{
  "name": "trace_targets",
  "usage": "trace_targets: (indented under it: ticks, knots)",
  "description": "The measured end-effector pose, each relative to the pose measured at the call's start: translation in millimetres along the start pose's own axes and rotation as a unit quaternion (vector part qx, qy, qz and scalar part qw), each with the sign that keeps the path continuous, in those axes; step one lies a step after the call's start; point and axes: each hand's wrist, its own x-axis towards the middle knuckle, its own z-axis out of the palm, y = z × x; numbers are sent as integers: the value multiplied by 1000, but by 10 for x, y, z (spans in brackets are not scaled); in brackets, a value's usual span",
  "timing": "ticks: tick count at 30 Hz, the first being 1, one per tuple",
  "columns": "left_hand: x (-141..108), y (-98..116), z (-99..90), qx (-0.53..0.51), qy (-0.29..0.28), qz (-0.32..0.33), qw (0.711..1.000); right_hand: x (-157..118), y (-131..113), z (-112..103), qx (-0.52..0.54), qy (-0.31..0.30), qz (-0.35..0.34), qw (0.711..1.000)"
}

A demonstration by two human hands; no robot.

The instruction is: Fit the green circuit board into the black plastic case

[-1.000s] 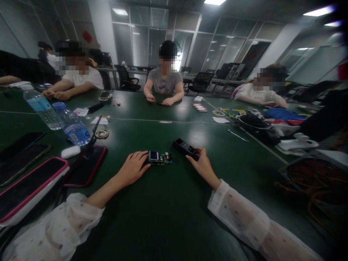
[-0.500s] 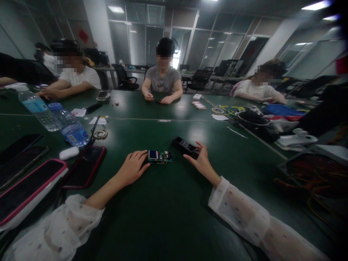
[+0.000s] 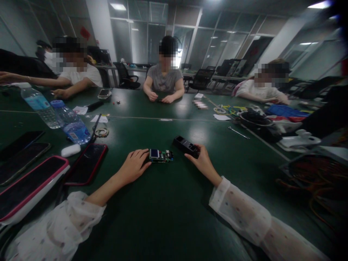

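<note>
A small green circuit board (image 3: 164, 156) with a little dark screen at its left end lies on the dark green table. My left hand (image 3: 132, 165) rests beside it, fingers stretched and thumb apart, the tips of the index finger and thumb at the board's left edge. To the right, a black oblong casing (image 3: 185, 145) with openings in its upper face lies at a slant. The thumb and fingers of my right hand (image 3: 201, 160) close around the casing's near right end. A gap of bare tabletop separates board and casing.
On the left are a red-edged phone (image 3: 87, 164), a white earbud case (image 3: 71, 150), other phones and two water bottles (image 3: 71, 123). A wrench (image 3: 238, 132) and heaped cables (image 3: 255, 117) lie to the right. Across the table sit several people, one in grey (image 3: 164, 78).
My right hand's raised fingers have come down and closed on the casing's end. My left hand and the board keep their places. The co-worker at far left has stretched out an arm.
</note>
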Motion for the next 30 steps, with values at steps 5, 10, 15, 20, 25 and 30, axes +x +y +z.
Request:
trace_targets:
  ticks: [5,10,15,20,25,30]
  knots:
    - [-3,-9,15,-1,6,0,1000,17,-7,-10,26,1,-2,1000]
    - [-9,-12,17,-1,4,1,1000,11,-259,-50,82,27,-36,996]
    - [-13,-4,0,0,6,4,1000,-91,-699,-76,134,-43,-73,987]
    - [-14,2,4,0,10,1,1000,-181,-952,-40,162,-102,-74,979]
    - [-4,0,25,3,16,-2,1000,-166,-983,42,178,-123,-76,973]
    - [3,-8,45,7,19,-1,1000,-132,-1002,71,178,-135,-84,971]
